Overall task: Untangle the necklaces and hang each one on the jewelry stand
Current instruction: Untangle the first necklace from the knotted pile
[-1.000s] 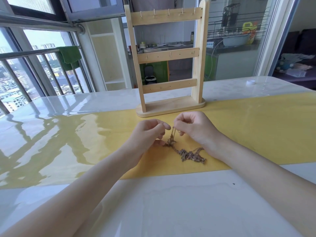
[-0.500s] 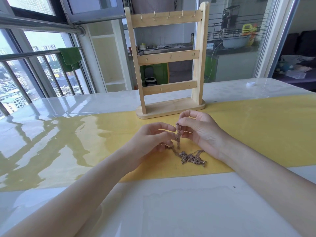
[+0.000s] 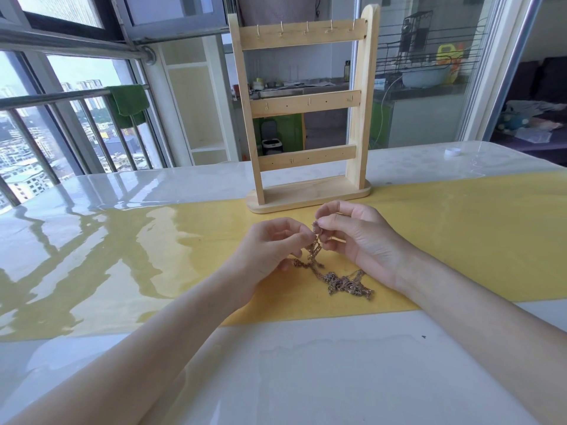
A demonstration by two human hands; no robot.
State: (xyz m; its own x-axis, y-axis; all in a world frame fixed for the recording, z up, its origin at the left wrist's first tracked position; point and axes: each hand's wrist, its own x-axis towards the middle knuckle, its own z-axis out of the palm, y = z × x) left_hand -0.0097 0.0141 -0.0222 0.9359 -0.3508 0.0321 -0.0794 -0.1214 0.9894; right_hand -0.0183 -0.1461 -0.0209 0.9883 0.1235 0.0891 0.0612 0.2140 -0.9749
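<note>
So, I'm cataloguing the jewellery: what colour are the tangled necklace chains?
The tangled metal necklace chains look rose-gold or coppery; the head view shows them.

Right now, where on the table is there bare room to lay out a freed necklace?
Bare yellow runner lies right of the right hand, and more left of the left hand. The white tabletop between the forearms is bare too. It is crowded between the hands, where both pinch the tangled necklaces, and just beyond, at the jewelry stand base.
</note>
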